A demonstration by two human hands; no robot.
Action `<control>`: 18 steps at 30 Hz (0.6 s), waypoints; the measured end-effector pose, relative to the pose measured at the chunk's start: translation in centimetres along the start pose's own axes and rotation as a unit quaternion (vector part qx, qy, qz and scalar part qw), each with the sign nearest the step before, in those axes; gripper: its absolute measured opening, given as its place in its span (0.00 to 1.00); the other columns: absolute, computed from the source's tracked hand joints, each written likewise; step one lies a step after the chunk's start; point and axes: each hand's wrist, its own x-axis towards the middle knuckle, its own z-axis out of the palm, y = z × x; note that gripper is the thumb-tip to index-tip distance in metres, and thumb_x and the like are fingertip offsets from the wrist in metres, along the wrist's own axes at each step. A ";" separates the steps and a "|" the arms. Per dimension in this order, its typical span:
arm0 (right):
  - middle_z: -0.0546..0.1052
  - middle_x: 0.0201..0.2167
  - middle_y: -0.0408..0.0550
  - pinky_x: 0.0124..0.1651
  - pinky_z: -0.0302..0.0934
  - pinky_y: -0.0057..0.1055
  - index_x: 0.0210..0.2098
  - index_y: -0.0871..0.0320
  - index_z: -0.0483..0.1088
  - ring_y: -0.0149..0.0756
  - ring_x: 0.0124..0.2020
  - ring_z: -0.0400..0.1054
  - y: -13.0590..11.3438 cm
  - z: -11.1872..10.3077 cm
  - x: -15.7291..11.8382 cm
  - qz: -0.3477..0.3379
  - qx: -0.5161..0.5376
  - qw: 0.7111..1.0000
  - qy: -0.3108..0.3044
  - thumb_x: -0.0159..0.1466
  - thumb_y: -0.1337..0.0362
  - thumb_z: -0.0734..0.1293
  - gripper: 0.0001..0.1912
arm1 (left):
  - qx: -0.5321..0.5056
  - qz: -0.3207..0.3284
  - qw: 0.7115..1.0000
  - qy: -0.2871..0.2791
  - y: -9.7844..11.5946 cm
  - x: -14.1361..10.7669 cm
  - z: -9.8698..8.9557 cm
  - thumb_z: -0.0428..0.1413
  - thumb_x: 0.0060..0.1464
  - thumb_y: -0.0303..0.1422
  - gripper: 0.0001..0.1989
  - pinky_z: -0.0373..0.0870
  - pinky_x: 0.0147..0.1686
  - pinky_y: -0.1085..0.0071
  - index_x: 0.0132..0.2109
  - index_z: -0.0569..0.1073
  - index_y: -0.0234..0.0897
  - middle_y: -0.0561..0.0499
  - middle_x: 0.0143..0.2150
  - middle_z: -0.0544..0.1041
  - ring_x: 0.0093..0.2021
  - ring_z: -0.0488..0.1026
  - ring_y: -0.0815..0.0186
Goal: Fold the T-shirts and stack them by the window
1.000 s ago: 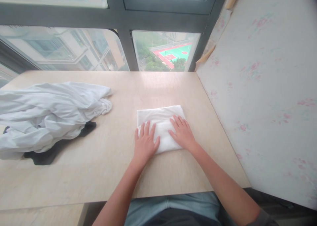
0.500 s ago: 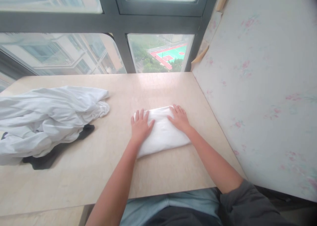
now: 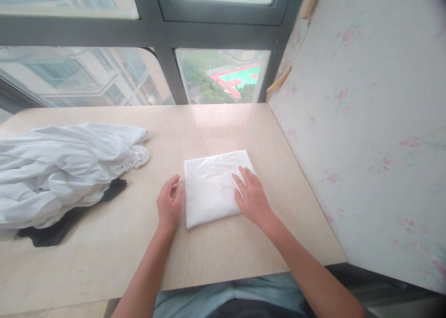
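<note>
A white cloth folded into a flat rectangle (image 3: 211,188) lies on the wooden tabletop (image 3: 216,257) in front of me; what kind of garment it is does not show. My right hand (image 3: 252,195) rests on its right part, fingers spread and lying flat. Just left of the cloth's left edge is my left hand (image 3: 170,202), its fingers loosely curved and apart, with nothing held in it. Whether this hand touches the cloth's edge I cannot tell.
To the left lies a crumpled heap of white cloth (image 3: 69,169), with a black cloth (image 3: 52,232) partly under it. A wall with flowered paper (image 3: 365,137) bounds the table on the right. Grey-framed windows (image 3: 160,32) stand along the back edge.
My left hand has come off the cloth, moving left and toward me. My right hand has slid a little toward me over the cloth. More of the cloth's top now shows.
</note>
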 end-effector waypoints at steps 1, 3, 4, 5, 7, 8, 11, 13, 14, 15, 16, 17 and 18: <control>0.57 0.70 0.53 0.69 0.47 0.49 0.64 0.56 0.64 0.50 0.71 0.47 -0.6 0.3 -0.7 0.001 -0.004 1.000 -0.010 0.70 0.60 0.57 0.24 | -0.001 -0.011 1.000 0.009 -0.1 -0.4 -0.2 0.47 0.63 0.38 0.18 0.75 0.48 0.63 0.53 0.72 0.33 0.40 0.51 0.78 0.49 0.77 0.59; 0.59 0.69 0.53 0.68 0.47 0.51 0.64 0.56 0.65 0.52 0.70 0.49 -1.3 1.0 -1.4 0.024 -0.018 0.999 -0.020 0.70 0.58 0.57 0.24 | 0.001 -0.020 1.000 0.018 -0.2 -0.7 -0.4 0.49 0.63 0.38 0.17 0.75 0.47 0.62 0.52 0.74 0.33 0.42 0.49 0.78 0.45 0.77 0.60; 0.59 0.69 0.54 0.68 0.47 0.51 0.64 0.57 0.65 0.52 0.70 0.50 -1.3 1.4 -1.5 0.036 -0.025 0.999 -0.019 0.70 0.58 0.57 0.25 | 0.002 -0.019 1.000 0.017 -0.2 -0.7 -0.3 0.49 0.62 0.37 0.17 0.75 0.47 0.62 0.51 0.74 0.34 0.42 0.49 0.78 0.45 0.77 0.59; 0.59 0.69 0.54 0.68 0.46 0.52 0.64 0.57 0.65 0.53 0.69 0.50 -1.2 1.8 -1.4 0.043 -0.031 0.998 -0.016 0.70 0.57 0.57 0.25 | 0.003 -0.015 1.000 0.014 -0.1 -0.7 -0.2 0.49 0.62 0.37 0.16 0.74 0.48 0.62 0.51 0.74 0.34 0.42 0.49 0.78 0.46 0.77 0.59; 0.59 0.69 0.53 0.68 0.46 0.51 0.64 0.57 0.64 0.51 0.69 0.51 -0.5 2.3 -0.9 0.047 -0.042 0.998 -0.009 0.71 0.57 0.57 0.25 | 0.006 -0.004 1.000 0.001 0.0 -0.5 0.1 0.50 0.61 0.37 0.16 0.72 0.52 0.60 0.50 0.75 0.35 0.43 0.50 0.78 0.49 0.76 0.58; 0.60 0.69 0.52 0.68 0.46 0.50 0.64 0.57 0.64 0.51 0.69 0.51 0.1 2.4 -0.5 0.048 -0.047 0.998 -0.006 0.71 0.57 0.56 0.25 | 0.007 0.003 1.000 -0.006 0.1 -0.4 0.1 0.50 0.61 0.37 0.15 0.71 0.54 0.59 0.49 0.76 0.36 0.43 0.51 0.78 0.51 0.75 0.57; 0.62 0.68 0.51 0.67 0.48 0.49 0.64 0.58 0.65 0.50 0.68 0.52 2.5 2.4 1.1 0.065 -0.066 0.996 0.004 0.71 0.57 0.55 0.25 | 0.010 0.019 0.999 -0.024 0.2 -0.3 0.2 0.49 0.61 0.37 0.15 0.69 0.57 0.58 0.48 0.76 0.37 0.44 0.51 0.78 0.53 0.74 0.57; 0.62 0.67 0.52 0.67 0.49 0.48 0.64 0.59 0.65 0.50 0.68 0.53 4.6 2.2 2.4 0.080 -0.078 0.994 0.010 0.71 0.57 0.55 0.25 | 0.012 0.025 0.999 -0.031 0.3 -0.3 0.1 0.49 0.62 0.37 0.15 0.68 0.57 0.58 0.48 0.76 0.37 0.44 0.51 0.78 0.53 0.74 0.57; 0.63 0.67 0.53 0.66 0.49 0.48 0.64 0.59 0.65 0.50 0.68 0.53 5.8 2.1 3.2 0.087 -0.084 0.993 0.013 0.71 0.57 0.55 0.25 | 0.014 0.026 0.999 -0.033 0.3 -0.3 0.1 0.49 0.62 0.37 0.15 0.68 0.57 0.58 0.48 0.76 0.38 0.44 0.51 0.78 0.53 0.74 0.57; 0.63 0.67 0.54 0.66 0.49 0.48 0.64 0.59 0.65 0.50 0.67 0.54 7.1 2.0 4.0 0.092 -0.090 0.992 0.016 0.71 0.57 0.55 0.25 | 0.015 0.028 0.999 -0.035 0.3 -0.4 0.0 0.49 0.62 0.36 0.14 0.68 0.57 0.58 0.48 0.76 0.38 0.44 0.51 0.77 0.53 0.74 0.57; 0.64 0.66 0.55 0.66 0.49 0.48 0.63 0.59 0.65 0.50 0.67 0.54 8.5 1.9 4.8 0.097 -0.094 0.991 0.020 0.71 0.57 0.55 0.25 | 0.017 0.029 0.999 -0.037 0.4 -0.4 0.0 0.49 0.62 0.36 0.14 0.68 0.57 0.58 0.48 0.76 0.38 0.44 0.51 0.77 0.53 0.74 0.57; 0.64 0.66 0.55 0.66 0.50 0.48 0.63 0.59 0.65 0.50 0.66 0.55 9.9 1.7 5.7 0.102 -0.097 0.990 0.025 0.71 0.57 0.56 0.25 | 0.019 0.030 0.999 -0.038 0.4 -0.4 0.1 0.49 0.62 0.36 0.14 0.68 0.57 0.57 0.47 0.76 0.38 0.44 0.51 0.77 0.53 0.73 0.57; 0.65 0.65 0.56 0.65 0.50 0.48 0.63 0.59 0.66 0.50 0.66 0.56 11.3 1.5 6.6 0.106 -0.099 0.989 0.031 0.71 0.57 0.56 0.25 | 0.021 0.030 0.999 -0.040 0.4 -0.4 0.1 0.48 0.62 0.36 0.14 0.68 0.57 0.57 0.47 0.76 0.38 0.44 0.51 0.77 0.53 0.73 0.57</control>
